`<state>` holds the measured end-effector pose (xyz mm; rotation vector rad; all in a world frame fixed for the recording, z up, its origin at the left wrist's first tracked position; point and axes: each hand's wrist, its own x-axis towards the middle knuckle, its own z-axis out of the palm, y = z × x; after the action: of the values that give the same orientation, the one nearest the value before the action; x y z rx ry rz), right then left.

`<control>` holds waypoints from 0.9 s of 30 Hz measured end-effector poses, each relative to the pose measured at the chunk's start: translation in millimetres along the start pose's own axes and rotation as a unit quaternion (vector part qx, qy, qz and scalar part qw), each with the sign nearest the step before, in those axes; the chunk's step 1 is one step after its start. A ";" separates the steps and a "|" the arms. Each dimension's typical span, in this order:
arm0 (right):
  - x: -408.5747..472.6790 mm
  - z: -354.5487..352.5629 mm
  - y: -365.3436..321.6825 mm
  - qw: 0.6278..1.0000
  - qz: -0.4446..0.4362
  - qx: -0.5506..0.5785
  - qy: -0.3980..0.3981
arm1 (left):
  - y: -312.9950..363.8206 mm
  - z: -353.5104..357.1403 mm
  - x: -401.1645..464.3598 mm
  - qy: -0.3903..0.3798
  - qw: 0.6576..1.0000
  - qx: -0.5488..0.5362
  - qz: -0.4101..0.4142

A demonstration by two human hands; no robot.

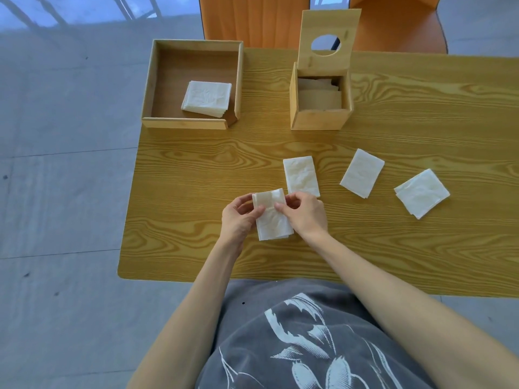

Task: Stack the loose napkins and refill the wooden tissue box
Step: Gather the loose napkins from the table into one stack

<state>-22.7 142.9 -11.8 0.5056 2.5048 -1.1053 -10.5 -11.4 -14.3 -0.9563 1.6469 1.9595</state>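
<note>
Both hands hold a small stack of white napkins [271, 220] just above the wooden table [196, 169]. My left hand [240, 217] grips its left edge and my right hand [304, 214] grips its right edge. Three loose folded napkins lie to the right: one [301, 175] just beyond my right hand, one [362, 173] further right, one [421, 193] furthest right. The wooden tissue box [320, 119] stands at the back with its lid [330, 26] hinged up; napkins lie inside it.
A shallow open wooden tray [193, 123] sits at the back left of the table with a pile of napkins [207, 98] in it. Two orange chairs [252, 21] stand behind the table. The table's left edge drops to grey floor.
</note>
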 end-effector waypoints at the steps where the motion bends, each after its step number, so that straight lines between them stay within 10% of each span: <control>1: -0.3 -2.7 -1.6 1.000 -0.005 -0.005 0.009 | -0.1 0.3 0.4 0.007 1.000 -0.004 0.001; 27: 42.1 -32.6 -12.5 0.989 0.082 -0.053 0.110 | 5.5 3.7 8.7 0.054 0.996 -0.064 0.019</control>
<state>-70.9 167.1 -2.5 0.8271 2.6332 -0.8921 -21.1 -10.1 -16.5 -1.1032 1.6231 2.0948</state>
